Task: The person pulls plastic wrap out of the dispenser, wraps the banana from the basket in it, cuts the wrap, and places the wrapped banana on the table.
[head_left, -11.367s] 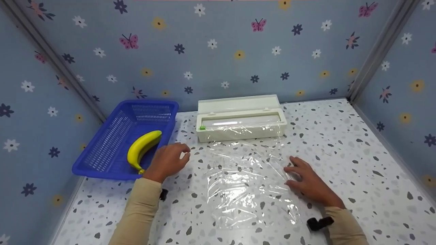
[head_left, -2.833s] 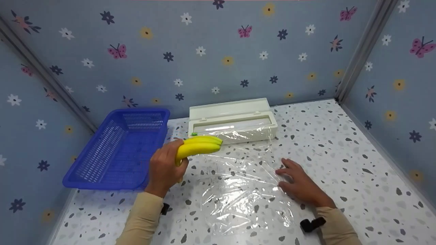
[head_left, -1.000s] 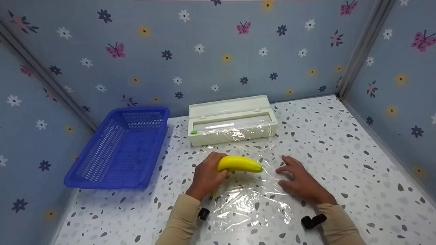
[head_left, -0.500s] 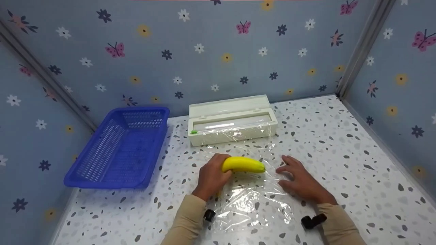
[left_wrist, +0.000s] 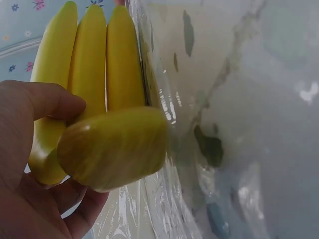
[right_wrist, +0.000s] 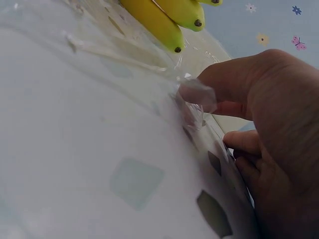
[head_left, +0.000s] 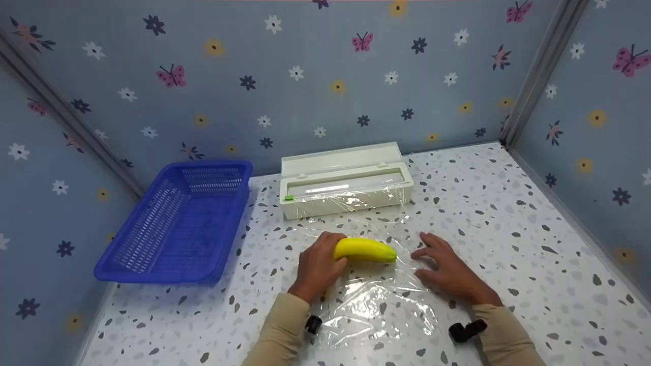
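To the left of the white box [head_left: 295, 207], a blue basket [head_left: 157, 229] is set on the worktop [head_left: 503, 229], probably so that it stays within reach without covering the working area. In front of the box's left half, the left hand [head_left: 319, 264] is seen with its grip curled round the stem end of a bunch of bananas [head_left: 365, 250]; thumb and fingers are placed on opposite sides, presumably so that the bunch is steadied and its tips are left free. The bananas are held in front of the box, just over the clear film [head_left: 366, 305], with their tips pointed rightward; whether their weight is borne by the film cannot be told. The lid of the box is raised, and the film is drawn over its front edge and spread across the worktop before it. In front of the box's right end, beyond the film, the right hand [head_left: 450, 269] is rested with its grip spread and thumb held apart. Nothing appears to be clasped there; the film's edge is only touched, perhaps to stop it from shifting.
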The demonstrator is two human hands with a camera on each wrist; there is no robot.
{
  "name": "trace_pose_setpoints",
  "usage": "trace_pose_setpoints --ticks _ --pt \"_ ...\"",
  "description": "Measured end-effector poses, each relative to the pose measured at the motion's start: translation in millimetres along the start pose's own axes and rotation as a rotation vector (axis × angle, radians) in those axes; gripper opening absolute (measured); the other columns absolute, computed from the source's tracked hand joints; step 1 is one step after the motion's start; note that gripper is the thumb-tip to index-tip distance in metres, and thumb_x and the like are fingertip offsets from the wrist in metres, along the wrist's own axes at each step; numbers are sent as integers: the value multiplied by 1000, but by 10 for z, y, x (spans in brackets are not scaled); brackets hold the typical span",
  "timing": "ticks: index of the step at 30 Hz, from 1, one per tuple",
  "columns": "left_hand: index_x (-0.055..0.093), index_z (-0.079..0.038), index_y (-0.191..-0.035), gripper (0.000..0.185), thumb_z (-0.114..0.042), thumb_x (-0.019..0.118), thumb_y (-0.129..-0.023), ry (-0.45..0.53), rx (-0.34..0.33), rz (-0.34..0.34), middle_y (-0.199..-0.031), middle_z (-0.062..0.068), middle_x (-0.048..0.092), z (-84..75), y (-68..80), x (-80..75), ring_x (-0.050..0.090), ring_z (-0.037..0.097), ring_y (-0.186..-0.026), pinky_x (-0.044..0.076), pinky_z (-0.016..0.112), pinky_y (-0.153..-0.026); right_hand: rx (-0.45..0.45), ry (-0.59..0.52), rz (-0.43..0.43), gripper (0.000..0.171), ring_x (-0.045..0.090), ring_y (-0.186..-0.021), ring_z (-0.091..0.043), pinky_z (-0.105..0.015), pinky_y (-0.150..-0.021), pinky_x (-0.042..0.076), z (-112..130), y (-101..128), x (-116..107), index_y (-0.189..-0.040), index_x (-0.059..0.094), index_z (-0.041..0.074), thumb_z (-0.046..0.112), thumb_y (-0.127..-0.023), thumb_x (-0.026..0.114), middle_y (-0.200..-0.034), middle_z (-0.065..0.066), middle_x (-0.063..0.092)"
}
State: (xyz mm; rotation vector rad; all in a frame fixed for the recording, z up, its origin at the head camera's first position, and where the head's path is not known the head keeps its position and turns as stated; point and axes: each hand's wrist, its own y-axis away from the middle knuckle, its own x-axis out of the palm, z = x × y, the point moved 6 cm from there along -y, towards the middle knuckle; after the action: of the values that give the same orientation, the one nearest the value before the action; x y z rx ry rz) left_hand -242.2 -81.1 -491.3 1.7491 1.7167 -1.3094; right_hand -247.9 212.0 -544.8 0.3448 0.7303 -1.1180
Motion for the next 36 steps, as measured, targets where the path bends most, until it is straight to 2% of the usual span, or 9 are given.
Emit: trace_pose_setpoints --ticks 20,29,36 --pt "65 -16 -121 41 -16 76 -81 25 -28 43 -114 -2 61 12 38 26 60 15 -87 49 38 -70 6 9 -1 33 13 -150 -34 -62 -116 13 15 -1 2 -120 68 21 22 -88 75 -163 -13 24" --pt "65 -17 -119 42 -12 78 -79 29 -20 31 -114 1 61 5 55 33 61 17 -90 51 39 -73 12 1 1 33 12 -150 -35 -62 -116 14 13 4 -1 -121 68 20 20 -88 75 -163 -14 23" --pt "64 -17 -123 46 -11 79 -79 46 -45 52 -118 2 59 34 67 20 60 19 -94 52 40 -78 5 -9 0 34 13 -150 -36 -62 -116 12 12 0 1 -120 67 20 18 -87 76 -163 -15 24"
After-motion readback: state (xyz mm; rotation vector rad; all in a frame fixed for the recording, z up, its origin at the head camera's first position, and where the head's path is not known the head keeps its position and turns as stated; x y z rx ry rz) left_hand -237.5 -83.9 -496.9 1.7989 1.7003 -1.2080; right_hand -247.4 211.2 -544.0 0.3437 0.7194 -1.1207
